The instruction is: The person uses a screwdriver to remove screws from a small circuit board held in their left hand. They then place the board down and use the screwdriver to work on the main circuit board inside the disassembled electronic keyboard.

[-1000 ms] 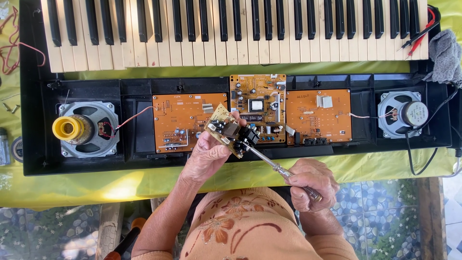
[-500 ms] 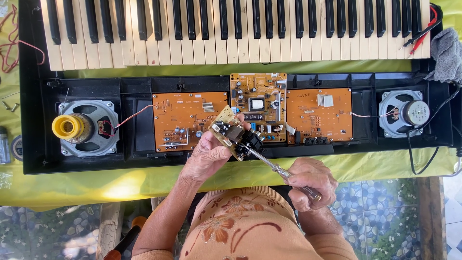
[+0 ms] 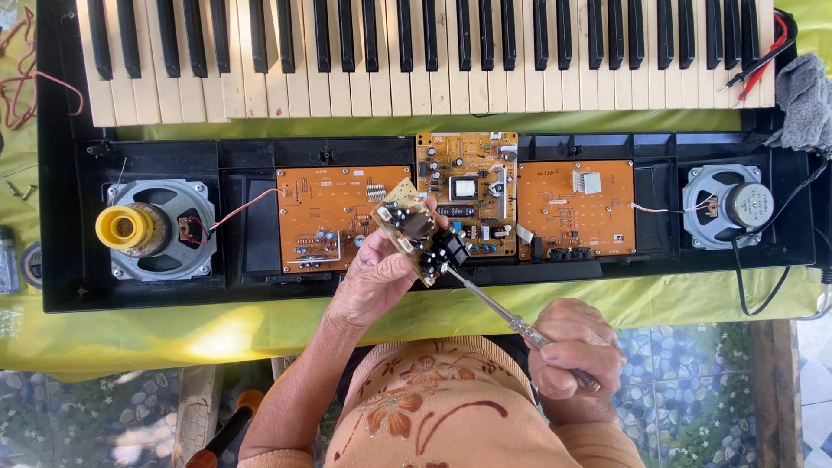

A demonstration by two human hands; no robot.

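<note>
Hands work over an opened keyboard case (image 3: 260, 290). Left hand (image 3: 377, 282) is closed around a small circuit board (image 3: 414, 230), tilted above its fingers. Right hand (image 3: 576, 347) grips a screwdriver (image 3: 494, 308), its tip touching the board's black parts. Orange boards (image 3: 342, 217) lie just beyond.

Bright, sharp daylight; soft shadows
</note>
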